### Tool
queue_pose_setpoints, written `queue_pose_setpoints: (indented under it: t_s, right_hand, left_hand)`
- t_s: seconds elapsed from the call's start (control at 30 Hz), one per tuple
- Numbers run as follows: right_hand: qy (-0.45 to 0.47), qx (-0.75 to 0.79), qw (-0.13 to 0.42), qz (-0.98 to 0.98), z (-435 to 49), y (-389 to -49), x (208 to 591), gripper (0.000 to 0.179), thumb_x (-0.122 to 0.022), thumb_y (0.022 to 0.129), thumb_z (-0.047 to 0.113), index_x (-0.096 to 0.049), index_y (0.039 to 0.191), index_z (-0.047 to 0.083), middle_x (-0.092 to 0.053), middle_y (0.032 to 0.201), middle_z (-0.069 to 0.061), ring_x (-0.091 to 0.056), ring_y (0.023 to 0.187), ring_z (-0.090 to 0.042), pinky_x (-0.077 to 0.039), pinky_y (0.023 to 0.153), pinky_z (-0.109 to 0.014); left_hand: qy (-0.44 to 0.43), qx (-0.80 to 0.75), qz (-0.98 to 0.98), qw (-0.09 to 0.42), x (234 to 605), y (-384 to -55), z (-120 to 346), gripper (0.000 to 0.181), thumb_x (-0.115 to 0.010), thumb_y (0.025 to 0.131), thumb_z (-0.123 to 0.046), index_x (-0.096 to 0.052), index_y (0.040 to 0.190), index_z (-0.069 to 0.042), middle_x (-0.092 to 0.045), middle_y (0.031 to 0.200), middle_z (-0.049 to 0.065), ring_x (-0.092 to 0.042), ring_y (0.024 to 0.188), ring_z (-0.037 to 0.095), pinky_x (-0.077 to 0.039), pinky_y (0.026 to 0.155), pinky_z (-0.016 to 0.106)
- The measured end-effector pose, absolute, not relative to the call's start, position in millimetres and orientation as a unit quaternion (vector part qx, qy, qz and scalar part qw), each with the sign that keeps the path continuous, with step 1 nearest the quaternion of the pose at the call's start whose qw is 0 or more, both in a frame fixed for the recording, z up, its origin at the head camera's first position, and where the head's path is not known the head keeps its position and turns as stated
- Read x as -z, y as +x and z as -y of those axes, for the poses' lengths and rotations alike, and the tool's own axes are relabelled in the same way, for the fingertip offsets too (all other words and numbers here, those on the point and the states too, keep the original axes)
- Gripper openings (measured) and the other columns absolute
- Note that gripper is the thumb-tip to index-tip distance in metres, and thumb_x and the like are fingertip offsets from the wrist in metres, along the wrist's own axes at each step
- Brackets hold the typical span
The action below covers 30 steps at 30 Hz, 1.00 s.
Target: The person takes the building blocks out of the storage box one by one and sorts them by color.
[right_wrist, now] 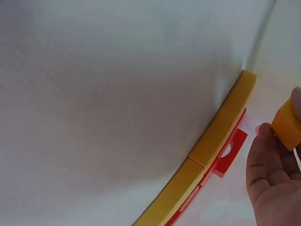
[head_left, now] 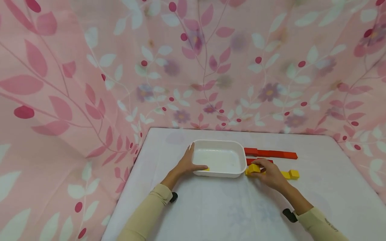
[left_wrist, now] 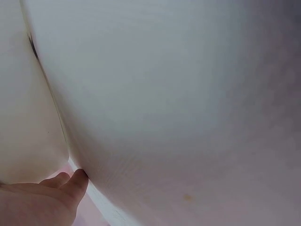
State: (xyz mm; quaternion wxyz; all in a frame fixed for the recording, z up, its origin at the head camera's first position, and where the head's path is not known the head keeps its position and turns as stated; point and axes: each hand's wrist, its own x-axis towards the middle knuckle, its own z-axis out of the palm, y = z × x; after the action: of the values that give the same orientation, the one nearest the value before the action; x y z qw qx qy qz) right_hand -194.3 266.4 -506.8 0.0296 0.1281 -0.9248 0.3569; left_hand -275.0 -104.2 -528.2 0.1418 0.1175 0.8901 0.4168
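A white rectangular tray [head_left: 220, 174] stands on the table, and my left hand [head_left: 187, 163] rests against its left side and near corner with fingers and thumb extended. A small yellow piece [head_left: 207, 169] shows beside the left thumb at the tray's near side, mostly hidden. In the left wrist view, fingertips [left_wrist: 81, 178] touch the tray's pale wall. My right hand [head_left: 270, 174] pinches a yellow block [head_left: 254, 168] just right of the tray, above a row of yellow blocks [head_left: 285, 174]. That held block is at the right edge of the right wrist view.
Behind the right hand lie a long red strip of blocks [head_left: 275, 153] and a shorter red piece [head_left: 251, 161], both close to the tray's right side. White cloth [head_left: 211, 207] covers the table. Pink floral curtains [head_left: 205, 67] hang at the back and left.
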Motion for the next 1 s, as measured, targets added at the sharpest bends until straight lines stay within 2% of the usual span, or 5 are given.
queue_pose_setpoints:
  t_s: [0.13,0.33,0.5,0.77,1.0]
  right_hand:
    - [0.125,-0.344,0.016,0.93,-266.7,-193.2,510.3,0.042,-0.085,0.077,0.015,-0.066,0.114,0.013,-0.067,0.109,-0.001,-0.058,0.096,-0.019,-0.06,0.078,-0.033]
    - [0.129,-0.316,-0.024,0.94,-266.6,-189.9,517.9,0.042,-0.086,0.076,0.017,-0.067,0.113,0.015,-0.066,0.105,0.003,-0.056,0.093,-0.016,-0.056,0.079,-0.023]
    - [0.126,-0.294,-0.054,0.946,-263.8,-190.5,521.2,0.041,-0.086,0.077,0.017,-0.067,0.113,0.015,-0.065,0.104,0.003,-0.055,0.092,-0.015,-0.056,0.082,-0.028]
    - [0.136,-0.268,-0.054,0.952,-261.3,-188.2,523.5,0.041,-0.087,0.075,0.019,-0.068,0.111,0.017,-0.064,0.105,0.005,-0.055,0.094,-0.014,-0.057,0.088,-0.037]
    - [0.143,-0.26,-0.048,0.954,-260.8,-190.4,525.9,0.039,-0.088,0.074,0.019,-0.071,0.109,0.018,-0.062,0.1,0.006,-0.054,0.089,-0.012,-0.058,0.085,-0.033]
  left_hand:
    - [0.124,-0.42,-0.888,0.14,527.9,-274.8,103.2,0.134,-0.084,0.065,-0.061,0.001,0.16,-0.019,-0.004,0.167,0.011,-0.013,0.153,0.027,-0.023,0.122,0.051]
    - [0.129,-0.418,-0.889,0.132,529.1,-275.5,104.2,0.136,-0.086,0.064,-0.06,0.0,0.16,-0.017,-0.005,0.167,0.013,-0.014,0.153,0.028,-0.023,0.122,0.05]
    - [0.128,-0.414,-0.891,0.132,529.6,-276.3,105.2,0.135,-0.085,0.065,-0.06,0.0,0.16,-0.018,-0.005,0.167,0.012,-0.012,0.153,0.028,-0.022,0.122,0.05]
    - [0.13,-0.412,-0.893,0.128,532.3,-277.3,104.5,0.136,-0.085,0.064,-0.062,-0.001,0.161,-0.017,-0.005,0.167,0.012,-0.012,0.154,0.027,-0.022,0.122,0.049]
    - [0.128,-0.414,-0.892,0.126,531.0,-275.9,103.9,0.135,-0.086,0.064,-0.06,-0.001,0.161,-0.017,-0.006,0.167,0.013,-0.014,0.153,0.029,-0.023,0.122,0.05]
